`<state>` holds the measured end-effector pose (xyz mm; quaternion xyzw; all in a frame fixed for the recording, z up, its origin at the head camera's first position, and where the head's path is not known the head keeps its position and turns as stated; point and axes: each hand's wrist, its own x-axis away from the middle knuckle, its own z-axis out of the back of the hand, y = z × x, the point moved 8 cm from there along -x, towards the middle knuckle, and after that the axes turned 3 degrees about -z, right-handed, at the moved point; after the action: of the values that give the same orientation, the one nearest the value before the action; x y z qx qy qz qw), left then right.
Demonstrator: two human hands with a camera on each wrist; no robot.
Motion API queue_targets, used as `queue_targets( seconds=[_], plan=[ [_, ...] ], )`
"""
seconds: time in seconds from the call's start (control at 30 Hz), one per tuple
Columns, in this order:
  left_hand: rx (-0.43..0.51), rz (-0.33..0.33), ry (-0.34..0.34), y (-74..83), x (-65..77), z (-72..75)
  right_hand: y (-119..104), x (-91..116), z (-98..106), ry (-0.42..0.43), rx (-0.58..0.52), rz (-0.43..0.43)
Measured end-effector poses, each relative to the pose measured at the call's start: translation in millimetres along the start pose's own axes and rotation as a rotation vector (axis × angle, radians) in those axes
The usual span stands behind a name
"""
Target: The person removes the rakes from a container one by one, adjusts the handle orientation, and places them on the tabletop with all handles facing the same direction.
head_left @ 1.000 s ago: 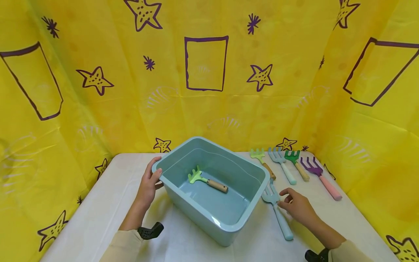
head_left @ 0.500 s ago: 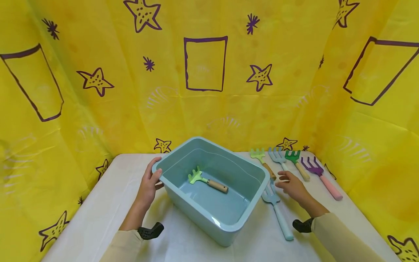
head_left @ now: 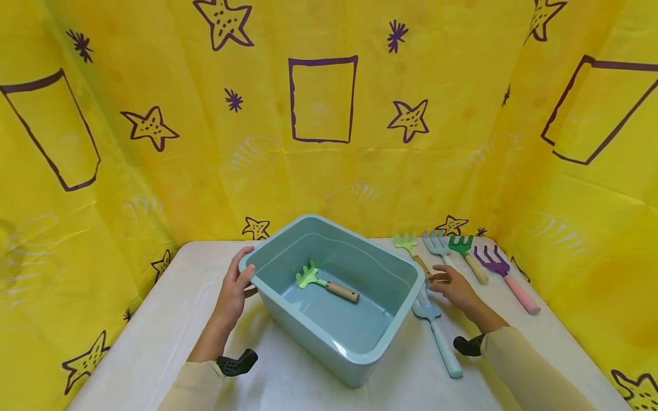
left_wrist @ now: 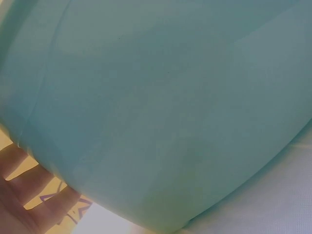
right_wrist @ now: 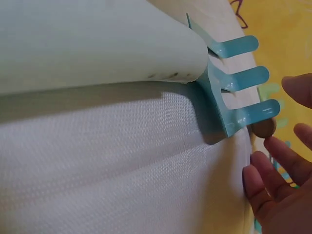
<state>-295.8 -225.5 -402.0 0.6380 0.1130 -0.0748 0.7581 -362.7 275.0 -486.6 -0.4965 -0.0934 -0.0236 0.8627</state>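
A pale blue plastic tub (head_left: 321,349) stands at an angle in the middle of the table. My left hand (head_left: 229,297) grips its left rim, thumb over the edge; in the left wrist view its fingers (left_wrist: 34,185) lie against the tub's outside. Inside lies a small light green hand rake (head_left: 342,291) with a wooden handle. My right hand (head_left: 459,290) is right of the tub, fingertips at the wooden handle end of another light green rake (head_left: 421,265). In the right wrist view thumb (right_wrist: 298,90) and fingers are apart around that handle end (right_wrist: 264,128).
Below my right hand lies a light blue hand fork (head_left: 446,349), its tines beside the tub. Farther back are another light blue fork (head_left: 437,244), a dark green rake with wooden handle (head_left: 476,269) and a purple fork with pink handle (head_left: 521,294). Yellow patterned cloth (head_left: 329,177) surrounds the table.
My right hand has moved away from the near light blue fork, up and slightly left, to the light green rake's wooden handle. The left hand and tub have stayed put.
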Motion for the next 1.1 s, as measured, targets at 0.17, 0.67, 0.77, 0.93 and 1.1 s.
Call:
queue_targets(
  seconds=[0.17,0.67,0.77,0.93,1.1],
  plan=[
    [-0.001,0.017,0.002,-0.8,0.8,0.3,-2,0,-1,-0.01,0.0,-0.008],
    [-0.007,0.028,-0.004,-3.5,-1.0,-0.1,-2,1,3,-0.004,0.019,-0.021],
    [-0.007,0.021,0.001,-1.8,0.0,0.0,-9,4,7,-0.002,0.021,-0.002],
    [-0.011,0.015,0.004,-0.2,0.6,0.3,-34,10,18,0.013,0.029,0.082],
    [-0.01,0.011,0.002,0.4,0.2,0.5,-67,14,32,0.02,0.026,0.179]
  ],
)
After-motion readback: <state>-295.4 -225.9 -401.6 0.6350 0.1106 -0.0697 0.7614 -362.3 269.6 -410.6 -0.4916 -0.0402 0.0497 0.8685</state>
